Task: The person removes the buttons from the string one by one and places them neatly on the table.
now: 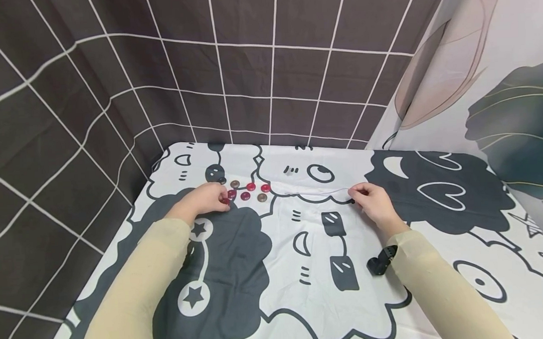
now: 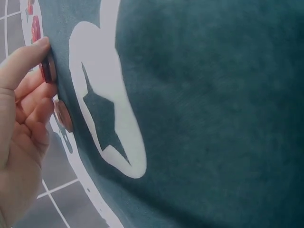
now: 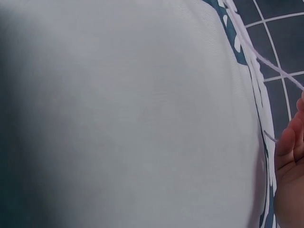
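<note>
My left hand [image 1: 209, 197] pinches a dark red, button-like disc [image 2: 46, 70] between thumb and fingers, low over the cloth. A brown disc [image 2: 62, 115] lies close beside its fingers in the left wrist view. Just right of this hand lie several more discs: a bright red one [image 1: 251, 186], a maroon one [image 1: 245, 196] and a brown one [image 1: 262, 197] among them. My right hand [image 1: 372, 203] pinches a thin white string [image 3: 270, 64]. From those fingers the string stretches left toward the discs, and a short end sticks out below the fingers.
A white cloth [image 1: 283, 259] with black cartoon shapes covers the table. Behind it and at the left hang dark curtains [image 1: 245, 70] with a white grid. A leaf-patterned curtain [image 1: 458, 108] hangs at the right. A black device [image 1: 382, 261] is strapped at my right wrist.
</note>
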